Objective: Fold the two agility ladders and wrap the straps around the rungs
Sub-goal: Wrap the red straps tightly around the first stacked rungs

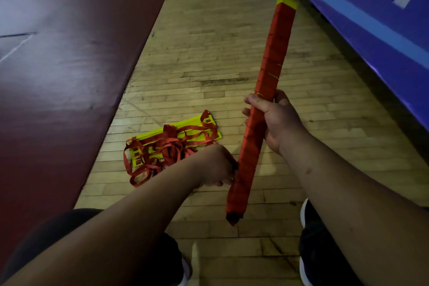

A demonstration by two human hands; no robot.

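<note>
In the right hand (271,121) and against the left hand (218,165): wrapped ladder bundle (267,76), bound in matt red woven strap, ribbed by overlapping turns. Beyond the right hand, at the far tip, smooth yellow plastic rung ends (287,3). Left of the left hand, loose ladder (176,144): same flat matt webbing, same smooth yellow plastic. Beneath both, wooden plank floor (209,53), worn, scuffed, dull-sheened. Further left, maroon mat (69,53), smooth, softly glossy, vinyl-like. Right of the right hand, smooth blue panel (371,42).

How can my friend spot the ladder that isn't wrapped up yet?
Find the big dark red mat on the left; beside its edge, on the wooden floor, lies the loose ladder. It is a flat stack of yellow rungs with red straps tangled over it, unlike the tidy wrapped bundle being held.
</note>
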